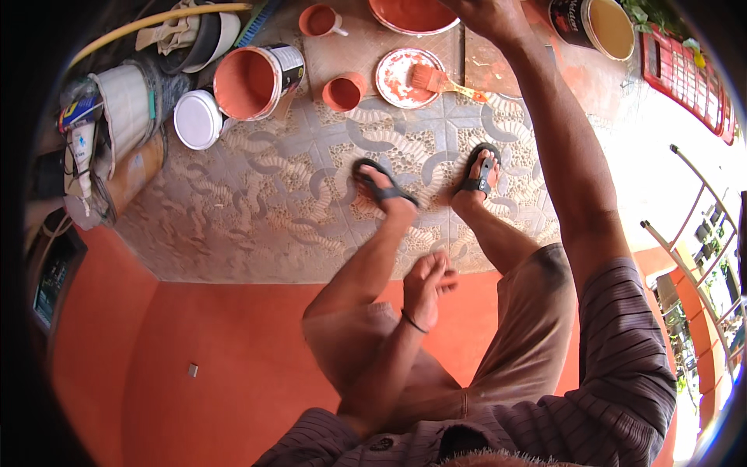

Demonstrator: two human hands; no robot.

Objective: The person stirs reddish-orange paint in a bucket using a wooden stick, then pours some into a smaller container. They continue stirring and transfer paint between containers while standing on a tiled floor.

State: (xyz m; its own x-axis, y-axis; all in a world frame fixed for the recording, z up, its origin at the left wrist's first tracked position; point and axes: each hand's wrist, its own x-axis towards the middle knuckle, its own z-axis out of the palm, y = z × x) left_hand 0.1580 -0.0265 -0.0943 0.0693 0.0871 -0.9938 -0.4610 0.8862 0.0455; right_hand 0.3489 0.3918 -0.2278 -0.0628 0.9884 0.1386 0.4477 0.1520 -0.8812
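My right hand [492,19] is stretched far forward to the top edge, beside the rim of a wide tub of red-orange paint [416,29]. Its fingers are cut off there, so what they hold does not show. My left hand [426,284] hovers over my lap, a dark band at the wrist; its fingers are loosely curled, a little apart, with nothing seen in them. In front of my feet lies a white lid [388,83] smeared with paint, a paintbrush [430,79] resting across it. Left of the lid stands a paint-stained cup [343,93].
A mug [317,21], a paint bucket [247,84] and a closed white tub [198,120] stand at the far left. At the far right are a dark bucket [609,29] and a red crate [690,82]. A metal railing [700,210] runs along the right.
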